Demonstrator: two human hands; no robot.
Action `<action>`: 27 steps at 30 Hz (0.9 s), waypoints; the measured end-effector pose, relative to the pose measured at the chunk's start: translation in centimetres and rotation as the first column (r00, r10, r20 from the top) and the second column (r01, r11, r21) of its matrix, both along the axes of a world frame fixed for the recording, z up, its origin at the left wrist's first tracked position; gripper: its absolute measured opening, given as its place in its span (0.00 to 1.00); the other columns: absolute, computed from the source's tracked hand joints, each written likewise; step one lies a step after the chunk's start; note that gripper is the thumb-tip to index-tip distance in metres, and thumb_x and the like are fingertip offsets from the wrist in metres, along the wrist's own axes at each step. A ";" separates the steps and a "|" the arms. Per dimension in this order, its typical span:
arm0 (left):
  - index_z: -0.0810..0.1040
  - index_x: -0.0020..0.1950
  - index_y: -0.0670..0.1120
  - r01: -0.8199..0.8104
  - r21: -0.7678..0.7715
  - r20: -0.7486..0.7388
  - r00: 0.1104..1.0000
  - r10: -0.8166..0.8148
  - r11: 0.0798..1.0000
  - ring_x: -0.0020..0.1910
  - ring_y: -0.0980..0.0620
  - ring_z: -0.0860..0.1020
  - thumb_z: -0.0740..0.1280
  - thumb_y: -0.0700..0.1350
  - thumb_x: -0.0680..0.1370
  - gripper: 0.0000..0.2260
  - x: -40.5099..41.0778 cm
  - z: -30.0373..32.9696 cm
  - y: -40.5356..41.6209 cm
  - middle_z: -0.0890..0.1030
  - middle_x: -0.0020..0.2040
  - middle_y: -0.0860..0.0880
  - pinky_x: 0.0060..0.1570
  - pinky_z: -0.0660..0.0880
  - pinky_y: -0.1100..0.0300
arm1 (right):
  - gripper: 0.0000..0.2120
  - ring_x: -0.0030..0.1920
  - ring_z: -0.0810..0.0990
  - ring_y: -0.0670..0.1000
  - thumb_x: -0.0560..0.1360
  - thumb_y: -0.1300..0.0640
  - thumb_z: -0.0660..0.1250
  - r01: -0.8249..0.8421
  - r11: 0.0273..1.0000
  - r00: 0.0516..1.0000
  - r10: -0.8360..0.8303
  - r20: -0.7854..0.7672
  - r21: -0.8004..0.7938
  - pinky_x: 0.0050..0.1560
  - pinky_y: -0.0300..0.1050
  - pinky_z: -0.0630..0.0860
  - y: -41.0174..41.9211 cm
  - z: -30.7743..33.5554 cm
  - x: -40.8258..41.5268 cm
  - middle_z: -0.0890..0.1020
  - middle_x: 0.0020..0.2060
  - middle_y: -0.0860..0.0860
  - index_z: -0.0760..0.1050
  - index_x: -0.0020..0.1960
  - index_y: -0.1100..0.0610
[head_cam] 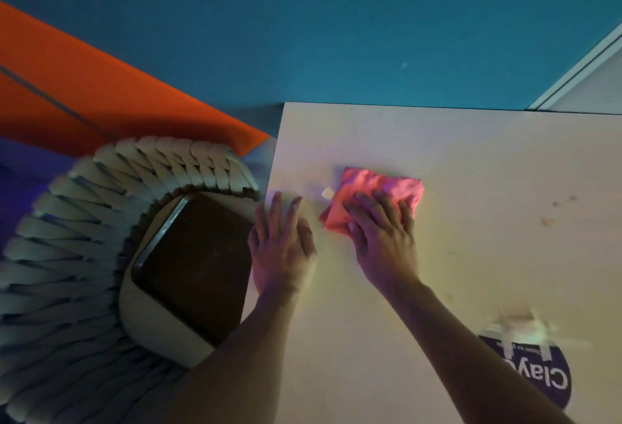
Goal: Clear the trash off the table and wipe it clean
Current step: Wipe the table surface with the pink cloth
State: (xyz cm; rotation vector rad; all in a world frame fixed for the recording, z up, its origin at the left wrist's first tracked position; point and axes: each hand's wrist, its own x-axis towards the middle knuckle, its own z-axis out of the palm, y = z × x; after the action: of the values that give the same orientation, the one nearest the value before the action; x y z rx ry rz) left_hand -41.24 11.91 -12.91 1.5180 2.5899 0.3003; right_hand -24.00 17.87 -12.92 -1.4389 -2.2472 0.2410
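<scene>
Forearms reach in low, and the right hand (382, 231) presses flat on the pink cloth (377, 194), fingers spread to drive it across the table (471, 161). Just left of it lies a pale scrap (327, 192), possibly paper. Fingers straight, the left hand (281, 245) braces at the table edge beside the bin (192, 268), likely ready to catch it.

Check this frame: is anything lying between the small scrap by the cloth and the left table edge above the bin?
Partly. The left hand lies flat on the table near that edge, between the pale scrap and the bin below. The right hand presses the pink cloth just right of the scrap. Nothing else visible lies between.
</scene>
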 end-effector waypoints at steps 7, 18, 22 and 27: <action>0.66 0.76 0.60 -0.009 0.031 0.032 0.999 0.008 0.999 0.79 0.40 0.61 0.57 0.54 0.80 0.23 -0.4 0.0 0.5 0.61 0.81 0.53 0.68 0.67 0.43 | 0.16 0.73 0.70 0.56 0.79 0.53 0.66 0.090 0.996 0.996 -0.090 0.003 -0.007 0.72 0.64 0.62 -9.4 0.4 4.4 0.77 0.69 0.47 0.79 0.66 0.49; 0.73 0.72 0.50 0.249 0.137 -0.101 0.966 -0.236 0.959 0.78 0.40 0.63 0.56 0.48 0.80 0.21 3.1 -0.2 -0.8 0.71 0.75 0.50 0.73 0.59 0.37 | 0.19 0.74 0.68 0.56 0.80 0.50 0.62 0.237 0.967 0.970 -0.231 0.072 -0.092 0.73 0.61 0.60 -12.5 0.3 7.3 0.74 0.71 0.46 0.75 0.69 0.47; 0.73 0.73 0.48 0.206 0.124 -0.005 0.978 -0.207 0.971 0.77 0.38 0.64 0.56 0.49 0.80 0.22 8.7 0.1 -1.2 0.70 0.76 0.48 0.72 0.59 0.36 | 0.24 0.76 0.65 0.57 0.77 0.50 0.64 0.230 0.955 0.969 -0.206 0.137 -0.188 0.74 0.63 0.59 -10.5 0.9 8.2 0.71 0.73 0.46 0.71 0.73 0.45; 0.71 0.76 0.50 0.111 0.015 0.067 0.991 -0.112 0.994 0.79 0.38 0.59 0.49 0.53 0.78 0.27 12.2 0.6 0.9 0.66 0.79 0.49 0.73 0.52 0.28 | 0.24 0.77 0.64 0.56 0.79 0.47 0.53 0.300 0.927 0.951 -0.273 0.144 -0.226 0.74 0.65 0.59 -6.4 0.9 10.9 0.70 0.74 0.46 0.70 0.74 0.46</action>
State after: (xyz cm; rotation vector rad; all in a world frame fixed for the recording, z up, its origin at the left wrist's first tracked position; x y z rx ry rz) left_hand -29.06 12.78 -12.32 1.6196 2.4452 0.3483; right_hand -13.15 11.48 -12.00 -1.9339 -2.1109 0.3615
